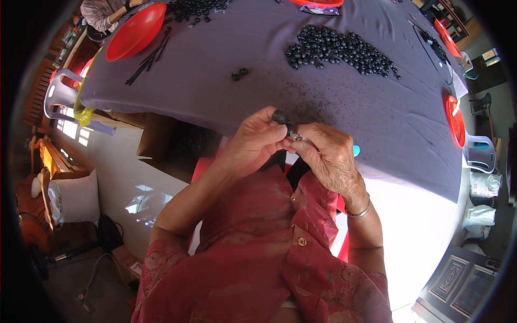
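My two hands meet above the near edge of the cloth-covered table. My left hand (257, 137) is closed, its thumb and fingers pinching a small black piece (291, 130). A dark covering (278, 117) shows at the tip of its forefinger. My right hand (329, 156) is closed too, its thumb and forefinger pressed against the same spot, where a small pale, shiny bit shows. What the right fingers grip is too small to make out. Beyond my hands lies a heap of small round black pieces (339, 48), and a few loose black pieces (239, 74) lie left of it.
Dark crumbs litter the purple tablecloth (204, 81). A red bowl (137, 32) stands far left beside thin black sticks (148, 58); another person's arm (116, 15) is behind it. A red plate (455, 121) sits at the right edge. Below the table's left edge is an open cardboard box (153, 141).
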Available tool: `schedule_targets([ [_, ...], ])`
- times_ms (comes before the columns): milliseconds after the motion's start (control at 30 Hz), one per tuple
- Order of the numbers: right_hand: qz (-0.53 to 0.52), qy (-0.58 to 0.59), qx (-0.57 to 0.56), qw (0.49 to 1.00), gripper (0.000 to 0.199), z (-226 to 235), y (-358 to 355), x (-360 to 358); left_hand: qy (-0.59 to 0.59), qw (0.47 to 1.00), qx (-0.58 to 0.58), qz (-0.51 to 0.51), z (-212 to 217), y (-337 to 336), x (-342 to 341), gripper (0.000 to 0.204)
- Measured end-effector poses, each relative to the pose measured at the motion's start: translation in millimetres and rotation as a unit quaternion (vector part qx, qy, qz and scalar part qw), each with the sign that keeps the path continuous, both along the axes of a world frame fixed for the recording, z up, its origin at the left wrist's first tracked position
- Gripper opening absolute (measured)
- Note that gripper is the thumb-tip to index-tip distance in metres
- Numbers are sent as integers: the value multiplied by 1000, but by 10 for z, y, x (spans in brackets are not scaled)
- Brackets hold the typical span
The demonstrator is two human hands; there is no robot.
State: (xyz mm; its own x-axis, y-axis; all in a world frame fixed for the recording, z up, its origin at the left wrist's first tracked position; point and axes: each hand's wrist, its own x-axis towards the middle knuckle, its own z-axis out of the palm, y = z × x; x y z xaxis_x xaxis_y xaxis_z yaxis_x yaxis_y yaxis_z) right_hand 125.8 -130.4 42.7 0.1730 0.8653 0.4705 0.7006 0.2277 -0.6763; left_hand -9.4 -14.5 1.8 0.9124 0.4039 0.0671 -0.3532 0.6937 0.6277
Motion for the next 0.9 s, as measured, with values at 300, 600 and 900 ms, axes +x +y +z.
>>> schedule_targets([
  [300, -59, 92, -24, 994, 15, -15, 61, 75, 103, 978, 179, -27, 15, -83, -47, 7],
  [600, -119, 123, -114, 979, 24, 108, -75, 289, 42, 999, -31, -12, -84, -18, 2, 2],
  [900, 26, 95, -42, 994, 10, 109, 23, -69, 19, 998, -29, -54, -41, -56, 26, 11],
])
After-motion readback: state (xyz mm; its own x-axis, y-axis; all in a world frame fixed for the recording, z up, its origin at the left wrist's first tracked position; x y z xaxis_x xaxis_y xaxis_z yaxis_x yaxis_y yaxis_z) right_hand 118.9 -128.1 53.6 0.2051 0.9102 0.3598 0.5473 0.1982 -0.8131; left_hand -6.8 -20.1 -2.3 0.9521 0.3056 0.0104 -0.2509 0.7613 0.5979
